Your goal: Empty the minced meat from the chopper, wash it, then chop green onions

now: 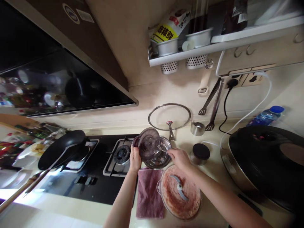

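hands meet over the counter just right of the hob. left hand is closed on the near-left edge of a tinted clear lid, thumb and fingers clamping the rim, and holds it tilted, its face turned up and toward the camera. the lid hangs over a steel dish, covering its left part. right hand comes in from the right, fingers loosely curled with the tips at the dish's right rim; whether they grip it or only touch it, i cannot tell. both hands sit at about the same depth, the lid between them and nearer the left.

just near of the right hand stands a chopper bowl of pink mince, blade upright in the middle. a cloth lies to its left, under the left wrist. a small tin stands right of the dish.
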The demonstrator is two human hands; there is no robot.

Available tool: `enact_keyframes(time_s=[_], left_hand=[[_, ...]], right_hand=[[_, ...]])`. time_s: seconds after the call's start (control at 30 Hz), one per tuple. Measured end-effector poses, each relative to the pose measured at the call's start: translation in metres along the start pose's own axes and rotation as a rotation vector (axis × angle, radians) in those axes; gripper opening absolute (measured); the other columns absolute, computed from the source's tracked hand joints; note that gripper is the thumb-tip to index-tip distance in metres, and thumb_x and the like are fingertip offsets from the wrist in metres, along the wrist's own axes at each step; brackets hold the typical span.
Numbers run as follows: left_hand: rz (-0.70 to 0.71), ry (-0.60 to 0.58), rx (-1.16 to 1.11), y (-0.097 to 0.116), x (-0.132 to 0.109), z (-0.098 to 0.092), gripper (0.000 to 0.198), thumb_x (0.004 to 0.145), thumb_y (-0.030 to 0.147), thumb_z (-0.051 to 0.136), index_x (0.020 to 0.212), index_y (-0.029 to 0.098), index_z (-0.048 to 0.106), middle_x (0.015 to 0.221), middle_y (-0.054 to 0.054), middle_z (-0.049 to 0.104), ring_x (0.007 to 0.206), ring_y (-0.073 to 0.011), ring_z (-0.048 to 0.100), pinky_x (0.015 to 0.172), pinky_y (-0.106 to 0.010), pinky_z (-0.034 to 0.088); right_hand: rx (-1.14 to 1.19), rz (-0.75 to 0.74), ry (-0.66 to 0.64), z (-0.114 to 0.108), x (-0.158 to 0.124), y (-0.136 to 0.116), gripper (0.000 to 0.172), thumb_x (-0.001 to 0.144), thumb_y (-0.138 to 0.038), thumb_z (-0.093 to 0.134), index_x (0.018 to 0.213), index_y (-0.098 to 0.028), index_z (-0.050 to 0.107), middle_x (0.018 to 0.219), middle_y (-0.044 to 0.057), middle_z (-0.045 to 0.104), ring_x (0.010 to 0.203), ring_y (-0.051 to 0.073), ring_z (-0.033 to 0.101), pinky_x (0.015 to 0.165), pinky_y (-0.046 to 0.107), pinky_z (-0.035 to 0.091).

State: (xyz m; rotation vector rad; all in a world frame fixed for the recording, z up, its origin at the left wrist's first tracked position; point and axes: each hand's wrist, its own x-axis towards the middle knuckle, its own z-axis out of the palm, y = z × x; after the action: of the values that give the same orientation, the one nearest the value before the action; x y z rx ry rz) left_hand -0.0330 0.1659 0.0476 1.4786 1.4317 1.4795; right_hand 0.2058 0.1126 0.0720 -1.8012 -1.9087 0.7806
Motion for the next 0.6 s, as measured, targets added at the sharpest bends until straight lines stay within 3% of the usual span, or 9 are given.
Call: enact_keyframes(time_s=[0.17,0.27,0.43,0.6], left_hand=[[0.012,-0.026,0.005,0.002,-0.001,0.005,0.059,0.093,0.059,0.038,0.133,0.018,0.055,0.137,-0.012,0.056,0.134,-0.0254,0.045,0.115,-0.041,0.031],[0.022,-0.071,0.008,0.004,-0.002,0.004,0.059,0.092,0.058,0.041,0.133,0.018,0.055,0.134,-0.012,0.058,0.13,-0.0258,0.049,0.113,-0.042,0.034],[0.112,-0.142,0.08,0.013,-0.002,-0.005,0.056,0.092,0.056,0.042,0.13,0.017,0.057,0.127,-0.012,0.063,0.12,-0.0251,0.057,0.107,-0.041,0.041],[0.185,-0.203,0.114,0.016,-0.01,-0.004,0.058,0.093,0.056,0.039,0.132,0.015,0.055,0.129,-0.014,0.062,0.121,-0.026,0.057,0.105,-0.041,0.044]], right_hand=[[0.236,-0.152,0.064,0.018,-0.013,-0.007,0.024,0.093,-0.021,0.051,0.098,-0.027,0.074,0.102,0.0,0.074,0.089,0.014,0.068,0.076,0.021,0.045],[0.226,-0.247,0.038,0.024,-0.014,-0.004,0.028,0.095,-0.021,0.048,0.094,-0.027,0.075,0.097,0.0,0.073,0.085,0.012,0.067,0.072,0.02,0.044],[0.04,-0.201,-0.014,0.018,-0.006,0.02,0.029,0.094,-0.02,0.047,0.097,-0.028,0.075,0.092,0.001,0.073,0.08,0.013,0.065,0.07,0.021,0.043],[0.012,-0.076,0.064,0.016,-0.003,0.024,0.03,0.093,-0.021,0.047,0.105,-0.029,0.073,0.1,0.003,0.073,0.086,0.014,0.065,0.074,0.021,0.043]])
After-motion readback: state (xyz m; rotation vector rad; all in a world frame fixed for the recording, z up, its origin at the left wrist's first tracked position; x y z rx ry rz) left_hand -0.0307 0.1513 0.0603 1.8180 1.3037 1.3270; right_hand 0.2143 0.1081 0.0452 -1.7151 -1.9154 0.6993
